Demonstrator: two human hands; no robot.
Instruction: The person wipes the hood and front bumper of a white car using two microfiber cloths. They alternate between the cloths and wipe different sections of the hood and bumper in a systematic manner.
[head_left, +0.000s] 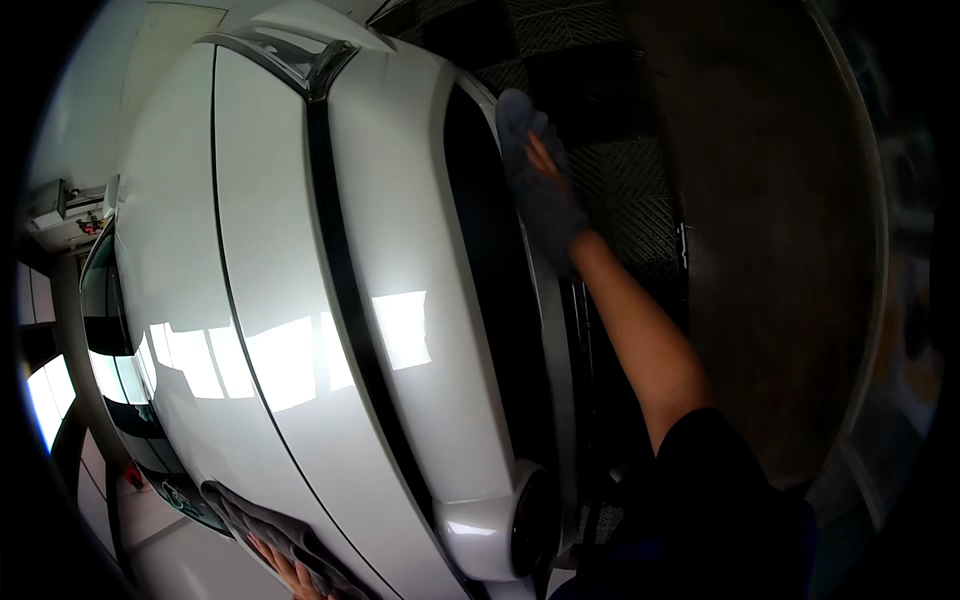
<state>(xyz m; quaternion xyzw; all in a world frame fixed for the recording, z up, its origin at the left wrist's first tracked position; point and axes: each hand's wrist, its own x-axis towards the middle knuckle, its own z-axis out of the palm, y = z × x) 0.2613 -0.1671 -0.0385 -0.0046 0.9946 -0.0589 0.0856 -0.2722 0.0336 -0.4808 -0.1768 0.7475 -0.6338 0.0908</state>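
A white car's front end fills the left and middle of the view, with its glossy hood (262, 247) and white bumper (390, 247). My right hand (544, 154) is at the bumper's lower edge, on a grey cloth (551, 217) that wraps partly around it; some fingers show. At the bottom left, the fingers of my left hand (281, 566) rest on a folded dark grey cloth (277, 525), which lies on the car body near the windscreen (124, 375). The picture's edge cuts off the rest of that hand.
A dark opening (487, 247) runs along the bumper, above its lower lip (555, 375). A round dark recess (532, 521) sits at its near corner. Ribbed black floor tiles (630, 187) border a plain brown floor area (765, 225). Equipment (67, 206) stands by the far wall.
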